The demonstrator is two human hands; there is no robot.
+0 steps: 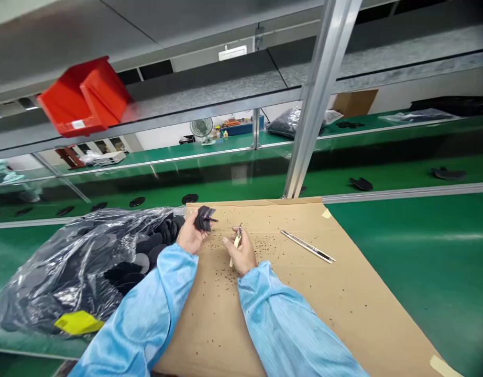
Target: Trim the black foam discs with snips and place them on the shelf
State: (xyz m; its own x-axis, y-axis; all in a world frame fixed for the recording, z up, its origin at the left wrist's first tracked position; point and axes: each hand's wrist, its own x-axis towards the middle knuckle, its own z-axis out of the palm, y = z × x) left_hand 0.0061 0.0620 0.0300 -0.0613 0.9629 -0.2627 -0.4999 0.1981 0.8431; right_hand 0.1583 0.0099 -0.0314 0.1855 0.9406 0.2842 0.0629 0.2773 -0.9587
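Observation:
My left hand (191,236) is closed around a black ribbed plastic part (204,219), held above the cardboard sheet (304,309). A thin dark piece juts from the part to the right. In my right hand (244,255) is a pair of small nippers (237,241) with cream handles, jaws pointing up and away from me. The nippers are a short way right of the black part, not touching it. Many tiny black scraps (265,244) are scattered on the cardboard beneath both hands. To the right of them lies a slim cream-and-black utility knife (308,246).
A clear plastic bag (41,267) full of round black parts (147,243) sits to my left, with a yellow piece (79,323) on it. Behind the cardboard, black parts (361,184) lie along a green conveyor belt (233,183). A metal post (316,94) and a shelf with a red bin (84,99) stand ahead.

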